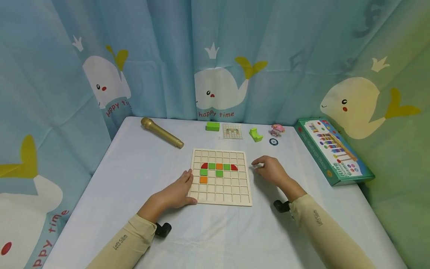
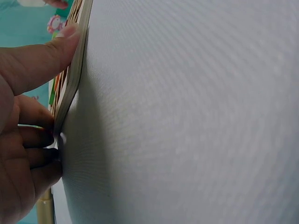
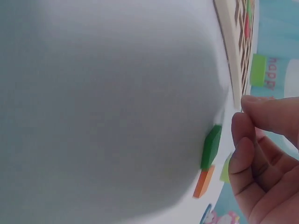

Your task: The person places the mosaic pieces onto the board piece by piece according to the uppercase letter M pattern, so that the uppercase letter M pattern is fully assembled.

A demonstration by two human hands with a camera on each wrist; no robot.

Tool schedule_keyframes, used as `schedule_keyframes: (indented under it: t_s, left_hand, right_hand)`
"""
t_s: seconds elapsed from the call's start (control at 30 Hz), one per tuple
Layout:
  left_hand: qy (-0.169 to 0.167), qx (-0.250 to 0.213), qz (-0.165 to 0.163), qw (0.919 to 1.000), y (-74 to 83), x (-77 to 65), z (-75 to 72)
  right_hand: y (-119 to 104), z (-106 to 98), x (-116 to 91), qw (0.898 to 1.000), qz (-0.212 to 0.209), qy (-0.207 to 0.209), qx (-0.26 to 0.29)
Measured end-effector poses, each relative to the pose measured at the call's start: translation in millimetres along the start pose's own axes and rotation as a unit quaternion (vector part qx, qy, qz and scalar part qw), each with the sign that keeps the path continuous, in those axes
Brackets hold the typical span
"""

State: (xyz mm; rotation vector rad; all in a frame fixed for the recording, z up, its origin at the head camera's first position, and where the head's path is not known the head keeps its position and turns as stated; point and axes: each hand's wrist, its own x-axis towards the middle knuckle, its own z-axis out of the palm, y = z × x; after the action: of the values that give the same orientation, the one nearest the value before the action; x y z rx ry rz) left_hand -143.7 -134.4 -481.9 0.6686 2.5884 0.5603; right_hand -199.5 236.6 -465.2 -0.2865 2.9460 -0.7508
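A square wooden grid board [image 1: 224,190] lies on the white table, with red, green and orange tiles in several of its cells. My left hand [image 1: 176,191] rests against its left side, fingers along the edge and thumb at the near left corner. Right of the board is my right hand [image 1: 271,172], low over the table, thumb and index fingertips close together. A small pale shape shows at those fingertips in the head view; I cannot tell whether they pinch it. A green tile [image 3: 211,147] and an orange tile [image 3: 204,181] lie near the right fingers.
Along the back are a gold microphone [image 1: 162,133], a green block [image 1: 212,126], a pattern card [image 1: 232,131], a light green notched block [image 1: 256,135], a pink figurine [image 1: 277,129] and a dark ring-shaped disc [image 1: 273,142]. A boxed ring game [image 1: 332,149] stands at the right edge.
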Motion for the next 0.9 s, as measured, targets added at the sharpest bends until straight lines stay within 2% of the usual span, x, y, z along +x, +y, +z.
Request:
schedule_keyframes:
  t_s: [0.43, 0.9]
  left_hand:
    - [-0.001, 0.004, -0.001, 1.0, -0.1, 0.2, 0.4]
    - [0.002, 0.005, 0.003, 1.0, -0.6, -0.1, 1.3]
  right_hand:
    - [19, -7, -5, 0.999, 0.042, -0.033, -0.005]
    - [21, -2, -5, 1.0, 0.018, -0.008, -0.002]
